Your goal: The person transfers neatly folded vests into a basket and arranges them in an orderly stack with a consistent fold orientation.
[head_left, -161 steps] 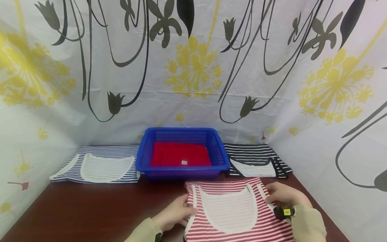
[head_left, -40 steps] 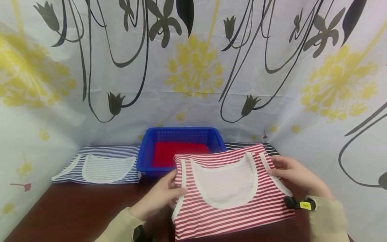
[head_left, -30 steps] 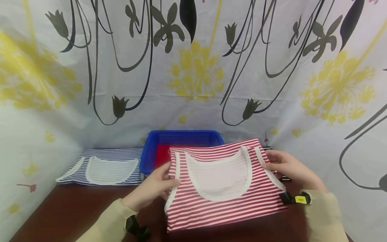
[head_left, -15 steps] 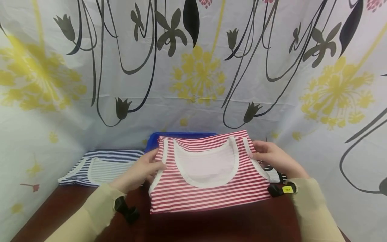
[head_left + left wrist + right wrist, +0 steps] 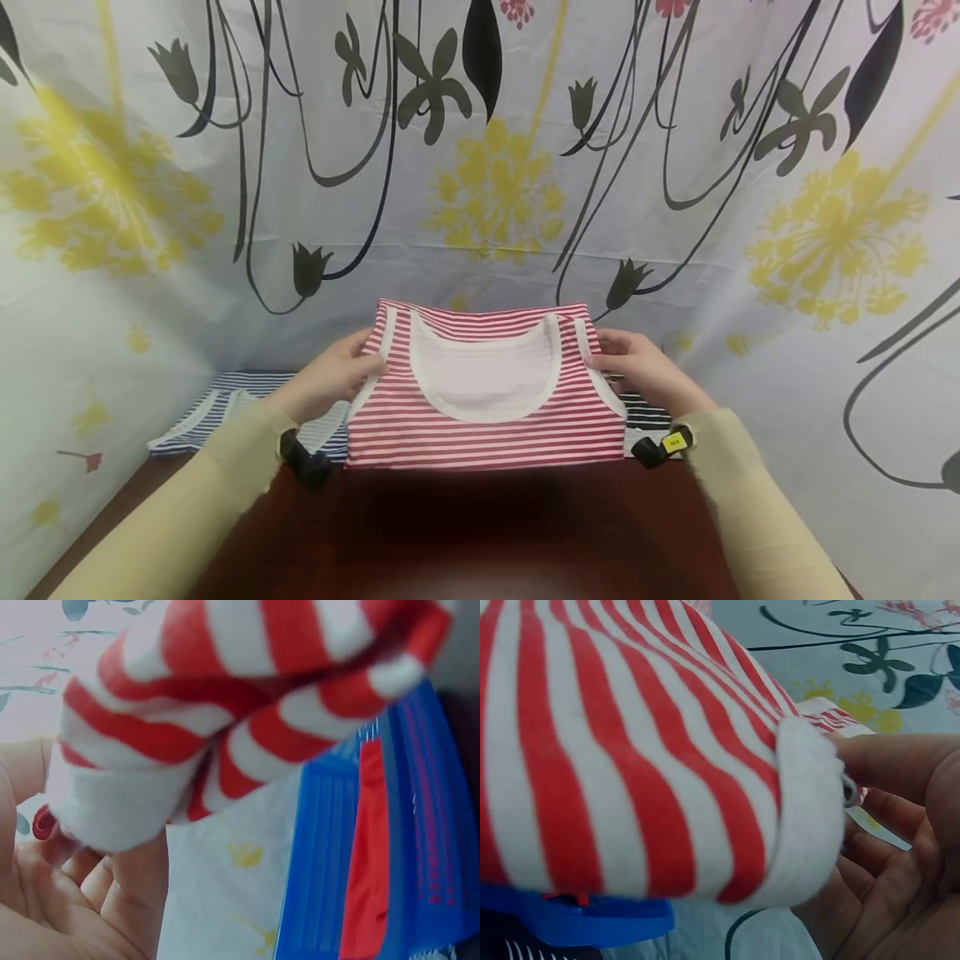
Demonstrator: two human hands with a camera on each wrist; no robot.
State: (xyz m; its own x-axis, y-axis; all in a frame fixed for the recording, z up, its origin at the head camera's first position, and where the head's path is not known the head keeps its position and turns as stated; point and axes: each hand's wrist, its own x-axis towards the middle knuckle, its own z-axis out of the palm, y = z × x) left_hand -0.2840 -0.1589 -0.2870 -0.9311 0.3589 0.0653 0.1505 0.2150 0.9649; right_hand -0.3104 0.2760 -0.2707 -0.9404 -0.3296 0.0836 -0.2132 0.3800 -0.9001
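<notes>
A folded red-and-white striped tank top [image 5: 486, 442] with white trim is held up between both hands in the head view. My left hand [image 5: 333, 377] pinches its left side edge, thumb in front and fingers behind. On the opposite edge my right hand [image 5: 643, 368] grips it the same way. Behind and below the cloth, the left wrist view shows a blue plastic basket [image 5: 319, 847] with a folded red garment [image 5: 367, 855] inside. A corner of the basket also shows in the right wrist view; in the head view the tank top hides it.
A folded blue-and-white striped top [image 5: 247, 383] lies at the back left of the dark red-brown table [image 5: 480, 533]. To the right, a black-and-white striped top [image 5: 643, 414] is partly covered. A flower-printed white curtain [image 5: 480, 208] encloses the back and sides.
Both hands have lifted the striped tank top off the table and carried it forward and left, over the basket, which it now hides in the head view. The view has tilted up slightly.
</notes>
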